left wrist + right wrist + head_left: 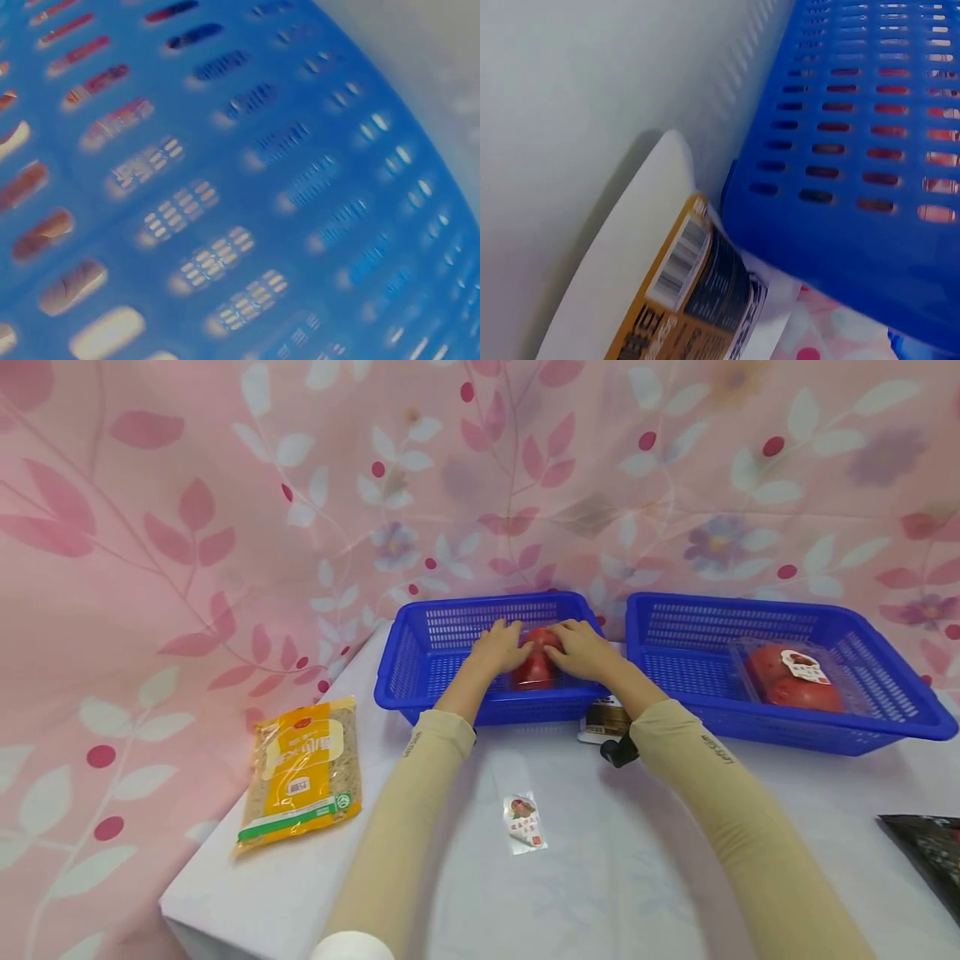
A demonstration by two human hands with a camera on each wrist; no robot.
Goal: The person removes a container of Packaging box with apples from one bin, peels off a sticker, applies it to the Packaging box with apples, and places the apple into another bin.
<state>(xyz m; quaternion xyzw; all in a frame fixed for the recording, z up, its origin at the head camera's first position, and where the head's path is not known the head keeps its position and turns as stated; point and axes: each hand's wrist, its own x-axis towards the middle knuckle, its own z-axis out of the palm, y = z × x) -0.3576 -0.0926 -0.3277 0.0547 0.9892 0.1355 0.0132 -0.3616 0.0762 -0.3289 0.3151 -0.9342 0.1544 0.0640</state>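
In the head view, a clear plastic pack of red tomatoes (536, 670) sits inside the left blue basket (408, 703), near its right end. My left hand (497, 647) holds the pack from the left, and my right hand (583, 650) grips it from the right and top, thumb over the front. Some fingertips are hidden behind the fruit. The left wrist camera faces the slotted basket wall (202, 120) up close, with no hand showing. Through the basket slots (891, 109) in the right wrist view, red patches appear.
Another tomato pack (802, 681) with a white label sits in the right blue basket (675, 689). A sticker strip (522, 821) lies on the white table, a yellow grain bag (303, 772) at left. A barcoded package (690, 277) is beside the left basket; a black packet (926, 852) lies far right.
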